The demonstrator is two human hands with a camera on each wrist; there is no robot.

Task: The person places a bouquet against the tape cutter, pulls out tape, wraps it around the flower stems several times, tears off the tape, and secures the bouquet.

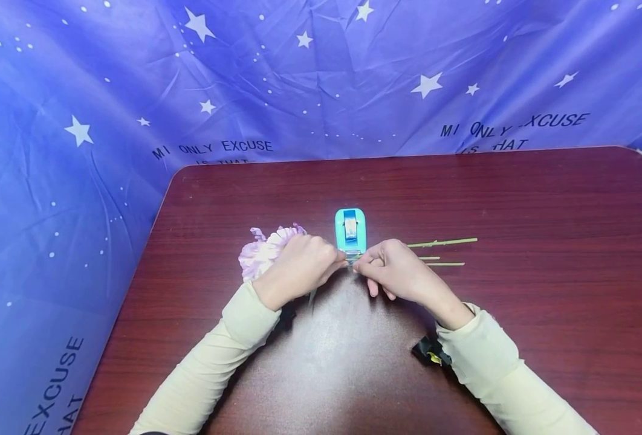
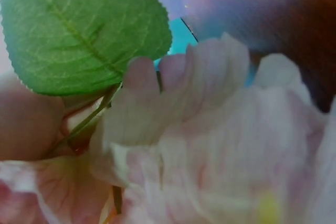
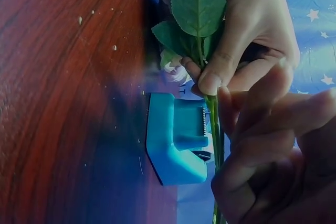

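Observation:
My left hand (image 1: 304,263) grips a bunch of artificial flowers by their green stems (image 3: 214,124), thumb pressed along them just below the leaves. Pale pink-purple petals (image 1: 258,254) spread to the left of that hand and fill much of the left wrist view, beside a green leaf (image 2: 84,35). Close against the left fingertips, my right hand (image 1: 402,269) pinches at the stems with curled fingers; what else lies between its fingertips I cannot tell. Cut stem ends (image 1: 451,241) stick out to its right. A turquoise tape dispenser (image 1: 360,241) stands just beyond the fingertips.
The dark red wooden table (image 1: 544,241) carries everything, with small pale specks on it in the right wrist view. A blue-purple curtain (image 1: 310,78) with white stars and lettering hangs behind and at the left. A black strap piece (image 1: 427,350) shows by the right sleeve.

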